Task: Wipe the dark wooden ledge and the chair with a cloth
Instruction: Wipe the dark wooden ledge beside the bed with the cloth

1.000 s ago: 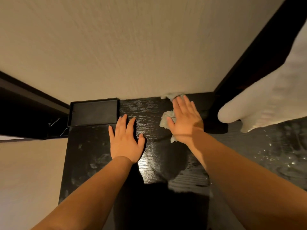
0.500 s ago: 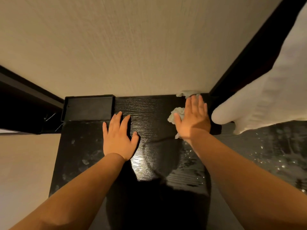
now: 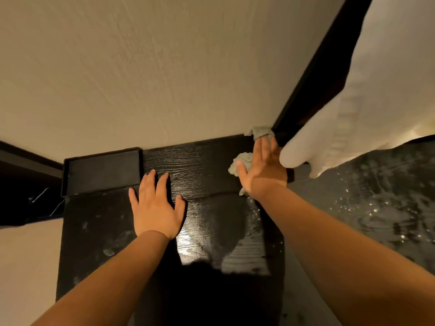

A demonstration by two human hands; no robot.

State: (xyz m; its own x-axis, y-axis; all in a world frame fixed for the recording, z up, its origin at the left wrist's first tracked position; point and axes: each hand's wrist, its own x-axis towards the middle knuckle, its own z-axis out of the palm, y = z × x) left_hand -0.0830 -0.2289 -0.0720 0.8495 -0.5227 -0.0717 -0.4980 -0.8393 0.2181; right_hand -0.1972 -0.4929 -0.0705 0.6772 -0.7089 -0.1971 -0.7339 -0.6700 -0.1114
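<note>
Two hands lie flat, straight-fingered: left hand (image 3: 156,205) on ledge (image 3: 200,156), right hand (image 3: 263,170) pressing cloth (image 3: 236,161), seemingly stretched wallward.

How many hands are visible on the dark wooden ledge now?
2. The left hand lies flat on the bare ledge beside the black tray; the right hand presses the cloth at the far right corner, by the wall.

One view only: head-worn. We look forward and steeply down onto the dark wooden ledge (image 3: 200,161), close in, facing the beige wall (image 3: 164,78); left hand (image 3: 156,208) and right hand (image 3: 261,170) reach in from below.
</note>
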